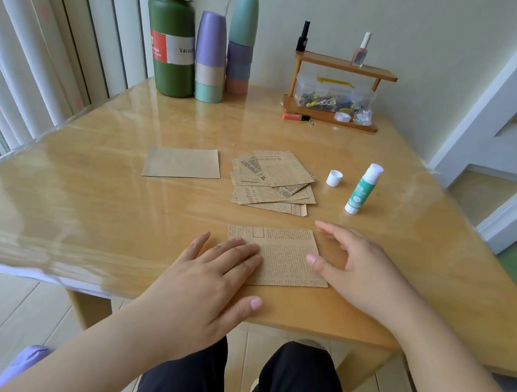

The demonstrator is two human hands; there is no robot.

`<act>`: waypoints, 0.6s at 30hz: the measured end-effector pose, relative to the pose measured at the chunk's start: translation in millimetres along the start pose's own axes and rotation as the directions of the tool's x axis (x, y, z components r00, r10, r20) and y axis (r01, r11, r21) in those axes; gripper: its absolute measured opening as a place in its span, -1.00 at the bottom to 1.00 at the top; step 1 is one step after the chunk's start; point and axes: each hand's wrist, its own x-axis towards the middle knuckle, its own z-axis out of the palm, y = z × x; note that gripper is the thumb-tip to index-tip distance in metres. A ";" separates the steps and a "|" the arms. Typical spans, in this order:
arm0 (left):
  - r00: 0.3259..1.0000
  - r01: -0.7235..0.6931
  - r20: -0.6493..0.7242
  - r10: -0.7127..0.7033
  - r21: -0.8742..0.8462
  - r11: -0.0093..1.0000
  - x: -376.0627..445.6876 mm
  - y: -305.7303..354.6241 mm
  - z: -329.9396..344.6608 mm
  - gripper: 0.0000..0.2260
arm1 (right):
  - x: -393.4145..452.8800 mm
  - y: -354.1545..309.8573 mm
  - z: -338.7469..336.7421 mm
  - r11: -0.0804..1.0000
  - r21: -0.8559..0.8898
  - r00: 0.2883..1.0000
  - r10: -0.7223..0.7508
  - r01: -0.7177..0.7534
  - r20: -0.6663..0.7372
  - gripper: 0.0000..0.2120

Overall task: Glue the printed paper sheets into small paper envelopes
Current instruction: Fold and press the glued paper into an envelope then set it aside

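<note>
One printed brown paper sheet (289, 255) lies near the table's front edge. My left hand (212, 279) lies flat with straight fingers pressing the sheet's left part. My right hand (354, 266) hovers over the sheet's right edge, fingers spread and relaxed, thumb over the paper. Behind the sheet is a fanned pile of several printed sheets (274, 181). A plain brown piece (182, 162) lies to the pile's left. An uncapped green and white glue stick (362, 189) lies on the right, its white cap (334, 178) beside it.
At the back of the wooden table (93, 206) stand a green vacuum flask (170, 47), stacked pastel cups (211, 57) and a small wooden shelf (338, 90) with nail polish bottles and a clear box. The table's front edge is close to my legs.
</note>
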 end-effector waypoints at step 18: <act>1.000 -0.003 -0.011 0.003 -0.049 0.999 2.2 -0.1 -0.2 -0.47 | 36.7 -1.6 -8.4 0.997 -0.012 0.979 -0.078 0.081 0.189 -0.33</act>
